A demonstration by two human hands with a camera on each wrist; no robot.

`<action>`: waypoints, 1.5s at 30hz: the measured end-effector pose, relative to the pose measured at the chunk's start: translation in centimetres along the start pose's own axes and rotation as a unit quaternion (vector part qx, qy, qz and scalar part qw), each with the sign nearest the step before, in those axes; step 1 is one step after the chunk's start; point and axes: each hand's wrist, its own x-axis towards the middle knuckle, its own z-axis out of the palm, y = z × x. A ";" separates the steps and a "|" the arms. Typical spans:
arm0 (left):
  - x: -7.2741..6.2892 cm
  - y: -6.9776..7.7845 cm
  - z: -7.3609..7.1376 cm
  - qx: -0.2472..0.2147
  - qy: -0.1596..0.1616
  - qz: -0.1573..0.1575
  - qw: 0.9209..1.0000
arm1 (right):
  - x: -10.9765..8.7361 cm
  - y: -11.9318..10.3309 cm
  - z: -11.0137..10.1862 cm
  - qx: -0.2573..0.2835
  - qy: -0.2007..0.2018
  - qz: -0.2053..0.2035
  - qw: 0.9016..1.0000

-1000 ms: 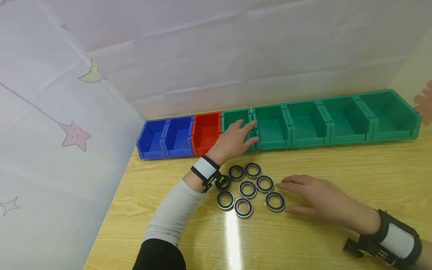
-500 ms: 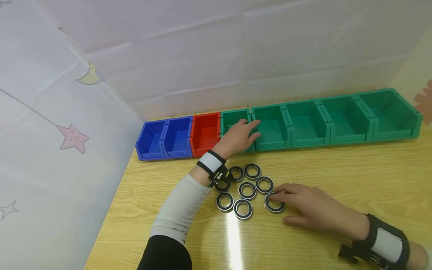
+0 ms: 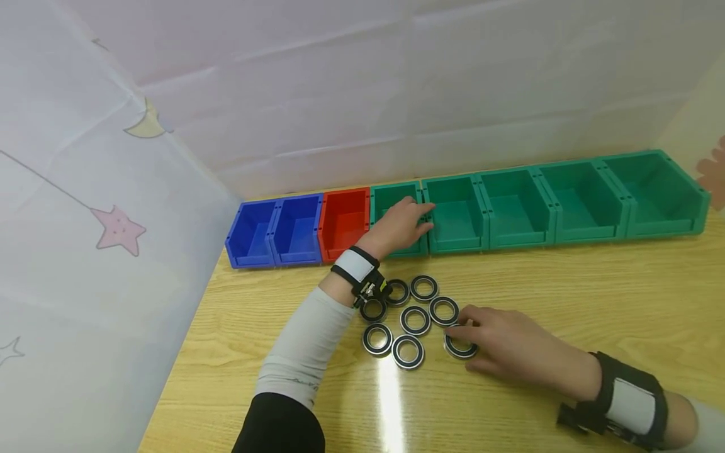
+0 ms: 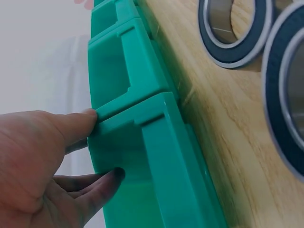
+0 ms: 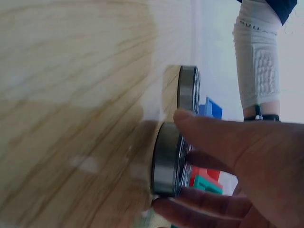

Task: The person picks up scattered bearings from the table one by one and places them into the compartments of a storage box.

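Note:
In the head view my left hand (image 3: pixel 396 228) reaches over a green bin (image 3: pixel 418 249) beside the red bin. Its thumb touches the rim where two green bins meet, and the other fingertips hang inside the bin, as the left wrist view shows. My right hand (image 3: pixel 518 346) has thumb and fingers around a ball bearing (image 5: pixel 165 164), black-sealed with a steel rim, lying flat on the table. One finger crosses the bearing's top. Several similar bearings (image 3: pixel 415 319) lie loosely grouped to its left, one partly behind the left wrist strap.
Two blue bins (image 3: pixel 297 229), a red bin (image 3: pixel 344 223) and more green bins (image 3: pixel 518 214) stand in one row against the sheet-covered wall (image 3: pixel 396 94). Wooden table (image 3: pixel 255 327) spreads in front of them. Black wrist straps with cameras sit on both wrists.
My right hand has moved left onto the nearest bearing, its fingers closing around it. My left hand has shifted slightly and its fingers have drawn closer together over the green bin.

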 end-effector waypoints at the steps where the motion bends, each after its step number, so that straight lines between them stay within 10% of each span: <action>1: 0.0 0.1 -0.1 -0.004 -0.002 0.000 1.000 | 0.1 -0.1 0.0 0.000 0.002 0.004 1.000; 24: 0.8 0.5 -0.9 -0.009 -0.021 -0.004 1.000 | 1.0 -2.7 0.5 -0.094 0.003 0.068 0.993; 45: 0.3 0.4 -0.8 -0.007 -0.021 -0.014 1.000 | 0.3 -1.9 -0.2 -0.047 -0.001 0.054 0.997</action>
